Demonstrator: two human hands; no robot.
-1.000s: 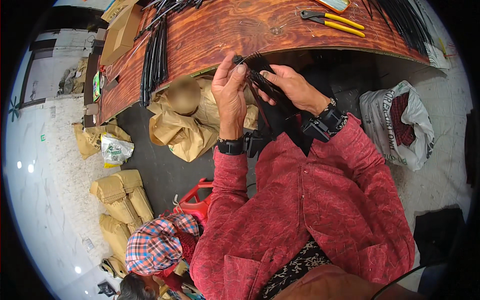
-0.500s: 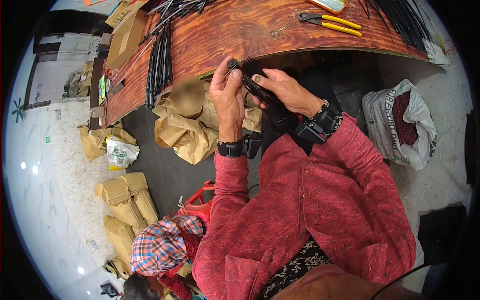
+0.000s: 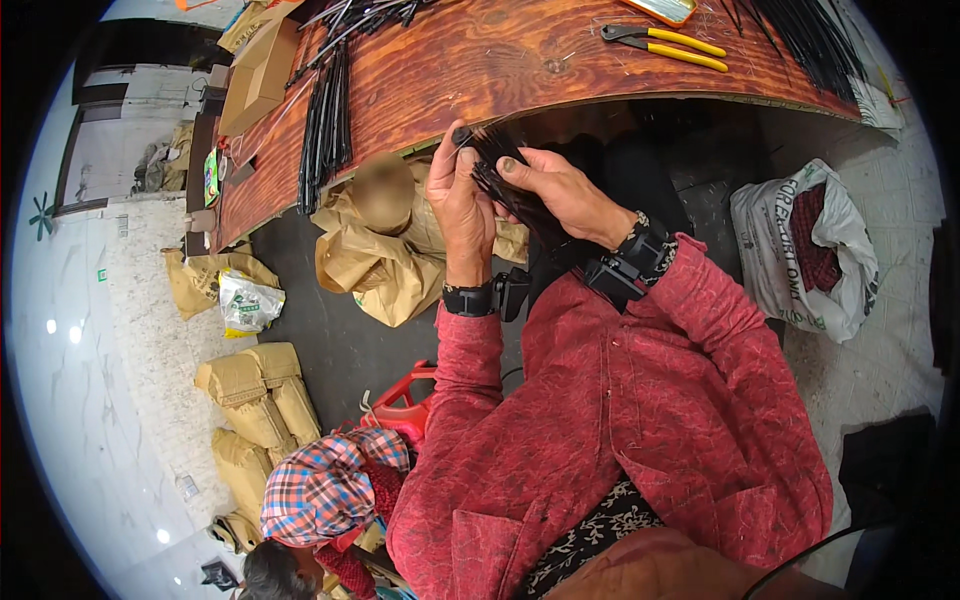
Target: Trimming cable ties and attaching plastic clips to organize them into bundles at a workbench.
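Both hands are raised just off the near edge of the wooden table (image 3: 430, 100). Between them is a bundle of thin black strips (image 3: 487, 180), slanting down to the right, with fine ends fanned out at the top. My left hand (image 3: 463, 205) is closed, thumb and fingers pinching the bundle's upper left side. My right hand (image 3: 565, 195) grips the same bundle from the right, its thumb lying across the strips. The lower end of the bundle blends into the dark background, so its full length cannot be made out.
Yellow-handled pliers (image 3: 665, 47) lie on the table. Long black strips (image 3: 325, 125) hang over its left edge, and more strips (image 3: 815, 45) lie at far right. Near them are a cardboard box (image 3: 262, 80), brown paper (image 3: 375, 265), a white sack (image 3: 805, 250) and another person (image 3: 335, 490).
My hands stay on the bundle. My right hand has shifted slightly up and left along it, and the fanned ends have tilted. The whole view has moved a little.
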